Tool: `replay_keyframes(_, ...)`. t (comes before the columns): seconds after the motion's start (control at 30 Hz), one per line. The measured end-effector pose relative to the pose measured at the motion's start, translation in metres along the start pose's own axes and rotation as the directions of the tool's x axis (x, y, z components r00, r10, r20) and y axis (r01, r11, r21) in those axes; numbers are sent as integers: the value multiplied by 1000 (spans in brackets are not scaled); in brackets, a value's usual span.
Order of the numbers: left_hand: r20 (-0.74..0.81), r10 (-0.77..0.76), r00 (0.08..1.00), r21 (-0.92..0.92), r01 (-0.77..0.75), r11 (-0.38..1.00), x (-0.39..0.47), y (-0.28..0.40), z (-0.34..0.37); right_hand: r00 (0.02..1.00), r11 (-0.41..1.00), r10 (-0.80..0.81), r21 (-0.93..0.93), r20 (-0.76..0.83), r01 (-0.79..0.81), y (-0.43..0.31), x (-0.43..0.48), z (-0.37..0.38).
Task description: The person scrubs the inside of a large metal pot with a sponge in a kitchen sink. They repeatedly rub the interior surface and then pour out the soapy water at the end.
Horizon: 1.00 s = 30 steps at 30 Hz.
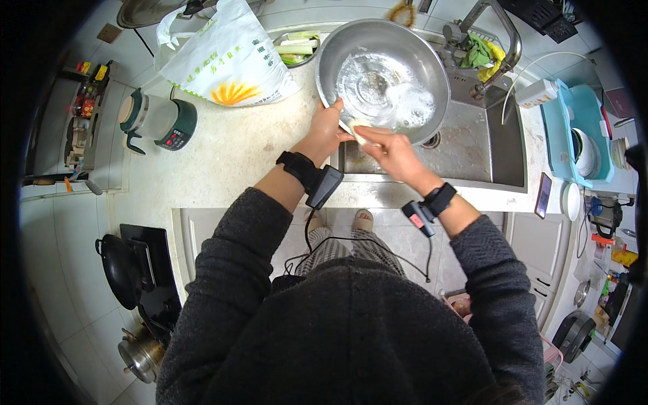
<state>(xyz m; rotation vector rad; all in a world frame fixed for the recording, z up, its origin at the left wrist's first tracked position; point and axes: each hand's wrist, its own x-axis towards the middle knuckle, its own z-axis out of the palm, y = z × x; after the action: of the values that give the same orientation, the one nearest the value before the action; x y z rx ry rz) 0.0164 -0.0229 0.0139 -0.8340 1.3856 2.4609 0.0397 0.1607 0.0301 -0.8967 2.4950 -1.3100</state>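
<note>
A large stainless steel basin [377, 81] is tilted over the left part of the sink [466, 136], with soapy suds and water inside. My left hand [326, 124] grips its near left rim, thumb over the edge. In my right hand [387, 149] is a pale scrubbing pad or cloth [358, 130], partly hidden by my fingers and pressed at the near rim, close beside my left hand. The curved metal faucet [514, 38] stands at the back right of the sink, with green and yellow cloths [481, 54] hanging beside it.
Left of the basin stand a white printed bag [228, 61], a bowl of cut green vegetables [298, 48] and an electric kettle [159, 121]. To the right are a white bottle [536, 94], a blue dish rack [554, 136], a phone [543, 195] and a white lid or dish [571, 201].
</note>
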Motion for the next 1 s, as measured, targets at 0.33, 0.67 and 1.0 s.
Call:
replay_keyframes(0.33,19,22,1000,90,-23,996,-3,-1,6,993,998,30,50,-112,-24,-8,2,8)
replay_keyframes(0.67,137,-80,987,267,41,963,-17,37,-1,982,636,-133,-748,136,190,64,-36,-56)
replay_keyframes(1.0,195,-178,964,83,165,983,-32,-1,25,998,701,-5,-712,-67,-44,24,-15,-14)
